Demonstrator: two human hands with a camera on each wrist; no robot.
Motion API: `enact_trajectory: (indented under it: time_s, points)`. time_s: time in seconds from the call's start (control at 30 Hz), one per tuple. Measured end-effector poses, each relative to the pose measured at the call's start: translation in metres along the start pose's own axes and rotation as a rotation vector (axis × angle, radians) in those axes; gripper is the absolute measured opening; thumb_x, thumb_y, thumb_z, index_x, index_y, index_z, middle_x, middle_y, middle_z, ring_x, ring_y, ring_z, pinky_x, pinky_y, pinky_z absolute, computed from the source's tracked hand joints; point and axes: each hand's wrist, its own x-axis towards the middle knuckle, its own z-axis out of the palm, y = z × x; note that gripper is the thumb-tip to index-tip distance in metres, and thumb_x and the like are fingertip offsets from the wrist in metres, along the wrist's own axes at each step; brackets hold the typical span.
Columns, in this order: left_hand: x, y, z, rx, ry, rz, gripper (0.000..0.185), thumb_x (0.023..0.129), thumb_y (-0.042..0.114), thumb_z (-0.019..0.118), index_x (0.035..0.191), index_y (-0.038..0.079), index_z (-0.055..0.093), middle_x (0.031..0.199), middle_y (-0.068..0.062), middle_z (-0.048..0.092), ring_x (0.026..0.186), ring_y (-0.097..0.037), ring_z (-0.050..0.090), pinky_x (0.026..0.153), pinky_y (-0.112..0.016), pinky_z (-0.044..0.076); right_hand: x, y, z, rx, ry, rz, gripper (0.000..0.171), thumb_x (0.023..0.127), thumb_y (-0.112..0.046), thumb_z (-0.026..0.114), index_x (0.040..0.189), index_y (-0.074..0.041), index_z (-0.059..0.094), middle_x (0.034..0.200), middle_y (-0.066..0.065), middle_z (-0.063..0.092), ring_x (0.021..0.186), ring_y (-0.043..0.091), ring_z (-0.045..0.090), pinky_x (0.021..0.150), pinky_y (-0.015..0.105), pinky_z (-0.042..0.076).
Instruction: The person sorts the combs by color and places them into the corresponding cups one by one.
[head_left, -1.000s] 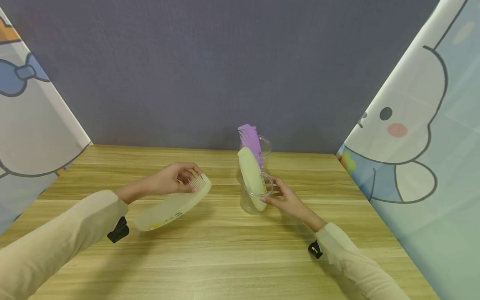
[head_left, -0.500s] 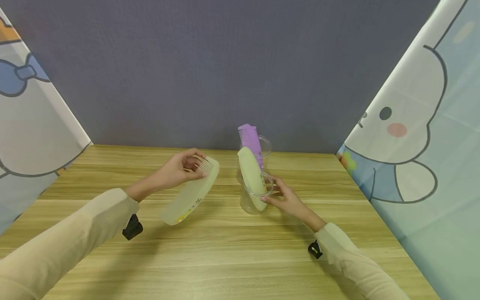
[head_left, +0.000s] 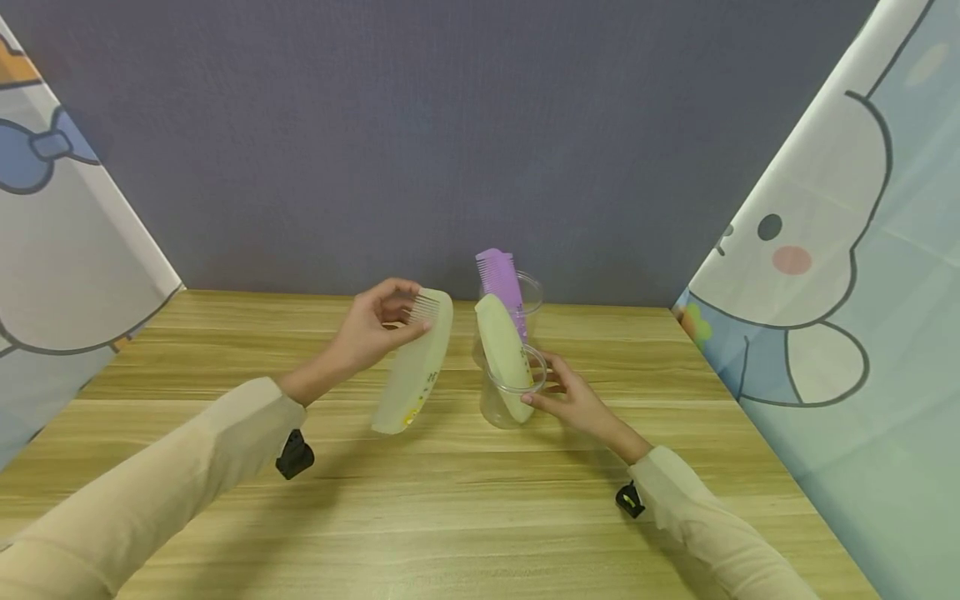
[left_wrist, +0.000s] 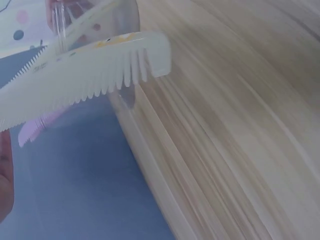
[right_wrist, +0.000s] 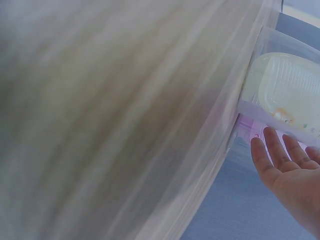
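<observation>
- The left hand [head_left: 372, 325] pinches a pale comb [head_left: 415, 367] by its top, just left of the clear cup [head_left: 510, 396].
- The right hand [head_left: 572, 398] touches that cup on the tabletop [head_left: 450, 500] with straight fingers.

The left hand [head_left: 371, 329] is raised with fingers curled in a pinch; the right hand [head_left: 573, 398] rests low, fingers nearly straight, both arms sleeved.
</observation>
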Motion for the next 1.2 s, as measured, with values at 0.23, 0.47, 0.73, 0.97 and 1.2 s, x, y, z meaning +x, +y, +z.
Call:
enact_trajectory:
  time_s: [0.23,0.47,0.73,0.97,1.2]
  points:
    - [0.008,0.005,0.011,-0.065,0.119,0.082,0.038,0.077,-0.002,0.069,0.11,-0.001,0.051,0.093,-0.017,0.067,0.073,-0.008,0.064,0.063,-0.025,0.055,0.0,-0.001,0.0,0.0,-0.001,0.001,0.067,0.081,-0.011,0.068,0.138,-0.005,0.033,0.128,0.021,0.048,0.11,0.038,0.052,0.09,0.049,0.047]
    - [0.017,0.015,0.017,-0.076,0.229,0.186,0.037,0.075,-0.005,0.069,0.109,-0.005,0.052,0.092,-0.026,0.066,0.071,-0.007,0.065,0.065,-0.023,0.055,-0.002,-0.023,-0.001,0.009,-0.012,0.018,0.066,0.082,-0.005,0.066,0.137,0.004,0.03,0.128,0.028,0.046,0.111,0.044,0.05,0.091,0.055,0.044]
    - [0.027,0.026,0.024,-0.1,0.326,0.252,0.037,0.075,-0.004,0.069,0.107,-0.004,0.052,0.09,-0.026,0.066,0.069,-0.007,0.065,0.063,-0.023,0.055,-0.004,-0.037,-0.003,0.004,-0.02,0.026,0.065,0.083,-0.005,0.065,0.136,0.007,0.03,0.128,0.029,0.046,0.11,0.044,0.05,0.092,0.055,0.043]
    - [0.036,0.038,0.032,-0.192,0.366,0.277,0.041,0.076,-0.005,0.068,0.113,-0.001,0.051,0.09,-0.016,0.067,0.07,-0.013,0.065,0.067,-0.028,0.056,-0.004,-0.034,-0.003,0.011,-0.021,0.029,0.065,0.082,-0.006,0.066,0.136,0.006,0.031,0.128,0.03,0.045,0.11,0.044,0.05,0.091,0.055,0.044]
    - [0.043,0.046,0.043,-0.265,0.388,0.296,0.042,0.078,-0.003,0.067,0.116,0.001,0.05,0.089,-0.015,0.066,0.069,-0.015,0.063,0.067,-0.03,0.056,-0.004,-0.034,-0.003,0.035,-0.032,0.046,0.067,0.082,-0.005,0.065,0.137,0.006,0.028,0.13,0.029,0.043,0.111,0.044,0.05,0.091,0.055,0.044]
